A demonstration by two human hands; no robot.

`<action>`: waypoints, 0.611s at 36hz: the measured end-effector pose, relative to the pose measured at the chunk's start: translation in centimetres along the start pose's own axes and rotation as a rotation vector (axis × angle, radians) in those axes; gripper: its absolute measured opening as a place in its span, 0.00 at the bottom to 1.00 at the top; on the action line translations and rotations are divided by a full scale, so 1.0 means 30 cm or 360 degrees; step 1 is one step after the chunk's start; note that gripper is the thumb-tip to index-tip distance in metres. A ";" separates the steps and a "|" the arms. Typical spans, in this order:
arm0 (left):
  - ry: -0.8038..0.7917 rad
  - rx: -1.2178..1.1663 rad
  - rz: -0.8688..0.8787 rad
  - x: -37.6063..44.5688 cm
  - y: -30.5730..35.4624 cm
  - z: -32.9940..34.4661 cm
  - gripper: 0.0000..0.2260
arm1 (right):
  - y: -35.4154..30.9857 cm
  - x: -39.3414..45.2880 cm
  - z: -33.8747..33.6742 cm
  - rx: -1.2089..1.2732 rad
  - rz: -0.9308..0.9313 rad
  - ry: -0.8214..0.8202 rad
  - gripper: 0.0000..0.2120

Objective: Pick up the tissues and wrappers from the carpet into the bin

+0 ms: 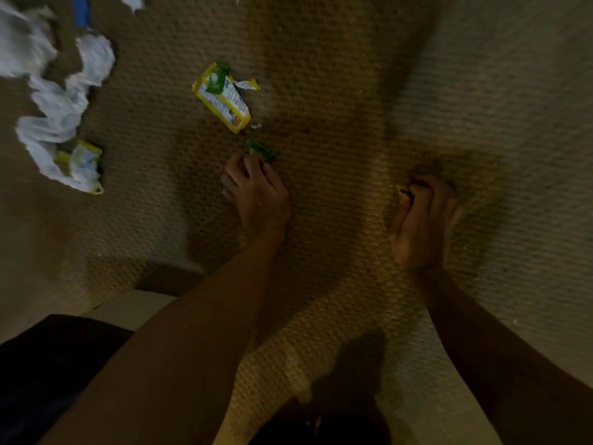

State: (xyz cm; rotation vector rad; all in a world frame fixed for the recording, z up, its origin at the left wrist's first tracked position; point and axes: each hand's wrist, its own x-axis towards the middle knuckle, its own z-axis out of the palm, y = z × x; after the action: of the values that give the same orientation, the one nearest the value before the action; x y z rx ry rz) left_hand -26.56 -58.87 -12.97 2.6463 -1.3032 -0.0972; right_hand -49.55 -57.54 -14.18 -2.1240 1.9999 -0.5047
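Green wrapper scrap [259, 150] pinched by left hand [256, 197]; right hand [420, 220] curled around small yellow scrap [401, 187].

Tan woven carpet [337, 123] bears a yellow wrapper [223, 99] and crumpled tissues [61, 107].
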 end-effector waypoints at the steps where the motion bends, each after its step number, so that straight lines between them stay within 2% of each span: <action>1: -0.0007 -0.0012 0.0002 0.000 0.000 0.000 0.11 | -0.002 0.002 -0.002 0.0017 0.0001 0.0009 0.08; 8: 0.0078 0.0014 0.0023 0.006 0.006 0.000 0.11 | -0.005 0.005 -0.002 0.0089 0.0002 0.0045 0.08; 17: 0.0048 -0.0089 0.0098 0.000 -0.015 0.008 0.12 | -0.008 0.012 -0.011 0.0236 0.0008 0.0077 0.06; 19: -0.0024 -0.0086 0.0073 0.000 -0.012 -0.002 0.14 | -0.015 0.021 -0.016 0.0327 0.0096 0.0056 0.07; 22: -0.0171 -0.0165 -0.0046 0.002 -0.005 -0.029 0.16 | -0.048 0.036 -0.040 0.0705 0.0392 0.0038 0.06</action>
State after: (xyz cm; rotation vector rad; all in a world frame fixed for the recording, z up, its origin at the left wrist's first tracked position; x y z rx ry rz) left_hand -26.28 -58.70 -12.13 2.6044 -1.2557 -0.3066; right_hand -48.62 -58.38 -12.42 -1.5953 1.9047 -0.8386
